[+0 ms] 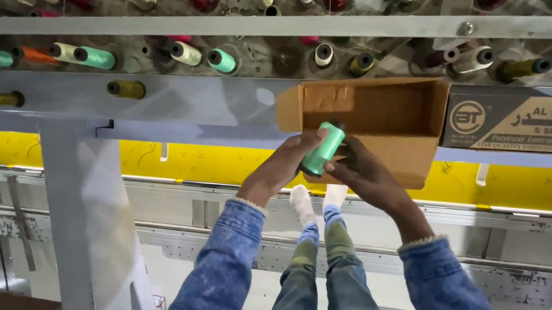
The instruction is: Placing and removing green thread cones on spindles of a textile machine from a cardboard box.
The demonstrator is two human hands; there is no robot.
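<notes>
Green thread, wound on a spool (pixel 323 149), sits pinched between both hands at the mouth of an open cardboard box (pixel 374 122). The left hand (pixel 285 167) has its fingers (pixel 307 145) closed along the spool's left side, while the right hand (pixel 363 174) curls around its lower end from the right. The box lies on its side on a grey metal shelf (pixel 175 101), just beside a closed brown carton (pixel 525 122) with a printed label. More spools (pixel 221 61) in mint, gold, red and orange lie loose across the shelves above. Below runs a yellow strip (pixel 217 165), and the person's legs (pixel 322 284) in jeans show between blue denim sleeves. As a judgement: the box looks tilted near the shelf edge, so a push from the spool could tip it off, or the smooth spool could slip free.
</notes>
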